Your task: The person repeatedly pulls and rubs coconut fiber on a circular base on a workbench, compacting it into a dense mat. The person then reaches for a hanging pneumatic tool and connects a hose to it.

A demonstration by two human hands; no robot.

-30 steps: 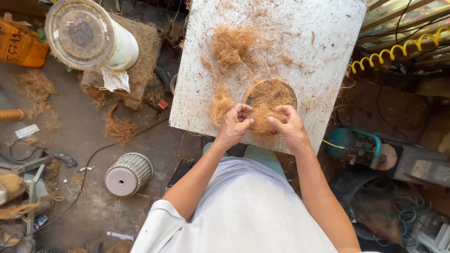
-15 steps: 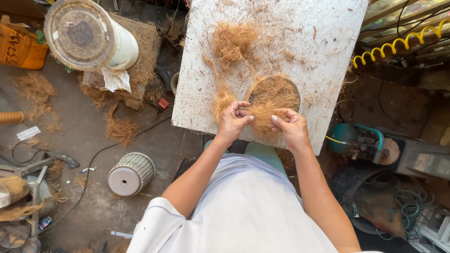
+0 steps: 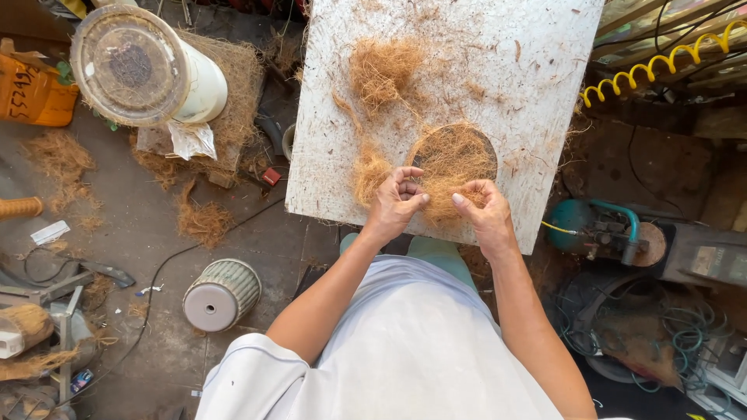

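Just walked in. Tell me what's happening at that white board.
A person stands over a worn white board and works brown coir-like fibre with both bare hands. The left hand and right hand pinch the near edge of a round fibre-covered disc near the board's front edge. A loose fibre tuft lies farther up the board, and a smaller clump sits by the left hand. More fibre is scattered on the floor.

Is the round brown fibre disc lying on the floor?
No, the round brown fibre disc lies on the white board.
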